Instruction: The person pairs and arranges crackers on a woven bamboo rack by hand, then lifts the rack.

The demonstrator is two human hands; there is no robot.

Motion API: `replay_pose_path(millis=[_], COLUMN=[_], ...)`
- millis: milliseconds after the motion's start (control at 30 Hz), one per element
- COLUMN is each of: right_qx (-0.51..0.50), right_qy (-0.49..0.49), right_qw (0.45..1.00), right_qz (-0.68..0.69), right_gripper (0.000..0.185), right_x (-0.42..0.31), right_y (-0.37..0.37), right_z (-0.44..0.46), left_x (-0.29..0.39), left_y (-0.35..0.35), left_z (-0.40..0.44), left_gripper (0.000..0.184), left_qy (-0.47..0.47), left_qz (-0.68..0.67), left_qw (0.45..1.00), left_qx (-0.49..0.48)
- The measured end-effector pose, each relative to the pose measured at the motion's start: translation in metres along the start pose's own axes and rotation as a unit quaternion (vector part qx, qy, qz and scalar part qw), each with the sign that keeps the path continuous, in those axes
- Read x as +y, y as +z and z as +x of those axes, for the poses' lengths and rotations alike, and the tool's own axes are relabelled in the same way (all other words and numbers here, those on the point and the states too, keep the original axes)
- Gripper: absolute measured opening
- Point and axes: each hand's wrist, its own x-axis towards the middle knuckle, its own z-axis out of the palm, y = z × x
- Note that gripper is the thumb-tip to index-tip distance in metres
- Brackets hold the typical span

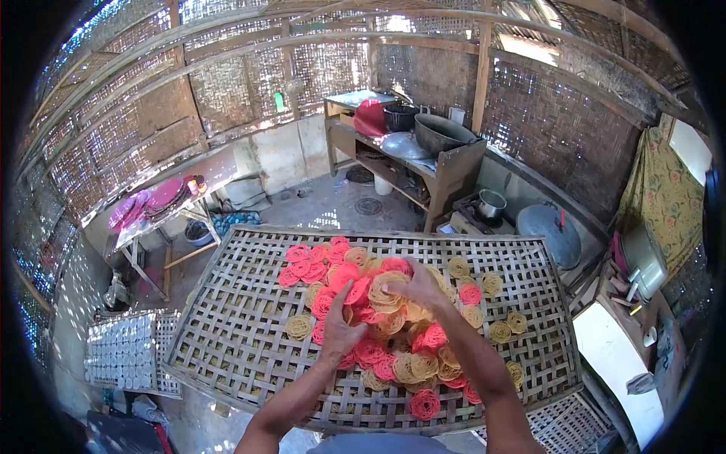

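Observation:
A loose heap of round, lacy coiled crackers, some pink (pixel 425 405) and some yellow (pixel 299 327), covers the middle of a woven bamboo tray (pixel 227 333). My left hand (pixel 340 333) curves around the heap's left side, thumb up, pressed against pink and yellow crackers. From the right, my right hand (pixel 421 289) reaches over the top, its fingers on a cluster of yellow and pink ones. Between both hands a bunch is gathered, slightly blurred. My fingertips are partly hidden among the crackers.
Beyond the tray stands a wooden shelf table (pixel 461 170) with a large dark pot (pixel 445 135). A small pot (pixel 491 203) sits on a stove at the right. At left is a low table (pixel 155 204) with purple cloth. Another rack (pixel 125 352) lies lower left.

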Motion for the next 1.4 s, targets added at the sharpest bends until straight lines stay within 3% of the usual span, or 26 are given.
replay_pose_path(millis=[67, 167, 233, 433, 600, 633, 733, 767, 867, 900, 1000, 1033, 1133, 1167, 1233, 1300, 1400], right_qx=[0.053, 0.141, 0.143, 0.089, 0.025, -0.008, -0.040, -0.110, 0.001, 0.031, 0.060, 0.068, 0.069, 0.096, 0.102, 0.108, 0.137], right_qy=[-0.051, -0.279, -0.294, -0.257, -0.235, -0.197, -0.180, -0.109, -0.128, -0.150, -0.148, -0.165, -0.184, -0.192, -0.187, -0.167, -0.152], right_qw=[0.983, 0.932, 0.929, 0.956, 0.966, 0.972, 0.953, 0.935, 0.885, 0.886, 0.923, 0.930, 0.947, 0.947, 0.947, 0.966, 0.960], right_qz=[-0.167, -0.182, -0.171, -0.112, -0.108, -0.130, -0.240, -0.319, -0.448, -0.438, -0.350, -0.322, -0.254, -0.241, -0.242, -0.166, -0.189], right_gripper=[0.077, 0.065, 0.060, 0.051, 0.053, 0.073, 0.104, 0.123, 0.126, 0.121, 0.112, 0.092, 0.076, 0.055, 0.046, 0.032, 0.033], right_x=[-0.043, -0.085, -0.097, -0.081, -0.034, -0.016, 0.021, 0.031, 0.055, 0.056, 0.059, 0.055, 0.044, 0.037, 0.037, 0.014, -0.016], right_y=[-0.019, -0.037, -0.038, -0.031, -0.040, -0.044, -0.043, -0.035, 0.004, 0.006, 0.011, 0.010, 0.004, 0.005, 0.002, -0.007, -0.032], right_z=[-0.013, -0.027, -0.035, -0.048, -0.071, -0.077, -0.098, -0.105, -0.130, -0.129, -0.118, -0.114, -0.108, -0.109, -0.106, -0.108, -0.110], left_x=[0.012, 0.034, 0.033, 0.027, 0.020, 0.020, 0.020, 0.009, -0.001, 0.005, -0.001, 0.000, -0.003, -0.003, 0.004, 0.014, 0.031], left_y=[-0.001, -0.008, -0.015, -0.032, -0.044, -0.044, -0.030, -0.024, 0.002, 0.007, 0.011, 0.012, 0.015, 0.016, 0.017, 0.011, -0.008], left_z=[0.003, 0.008, 0.011, 0.013, -0.006, -0.009, -0.017, -0.017, -0.024, -0.025, -0.021, -0.019, -0.014, -0.013, -0.014, -0.012, -0.007], left_gripper=[0.071, 0.048, 0.028, 0.062, 0.094, 0.101, 0.122, 0.136, 0.138, 0.126, 0.103, 0.080, 0.062, 0.054, 0.039, 0.029, 0.019], left_qy=[0.005, -0.045, -0.082, -0.006, 0.058, 0.076, 0.076, 0.082, 0.038, 0.061, 0.051, 0.081, 0.147, 0.106, 0.016, 0.010, -0.018], left_qz=[-0.037, 0.010, 0.018, 0.172, 0.359, 0.390, 0.418, 0.417, 0.480, 0.440, 0.349, 0.341, 0.272, 0.207, 0.074, 0.097, 0.129], left_qw=[0.999, 0.997, 0.992, 0.981, 0.931, 0.917, 0.899, 0.892, 0.841, 0.874, 0.917, 0.924, 0.949, 0.971, 0.997, 0.995, 0.991], left_qx=[0.018, 0.057, 0.095, 0.085, -0.025, -0.033, -0.108, -0.156, -0.246, -0.199, -0.187, -0.150, -0.068, -0.056, -0.029, 0.011, 0.031])
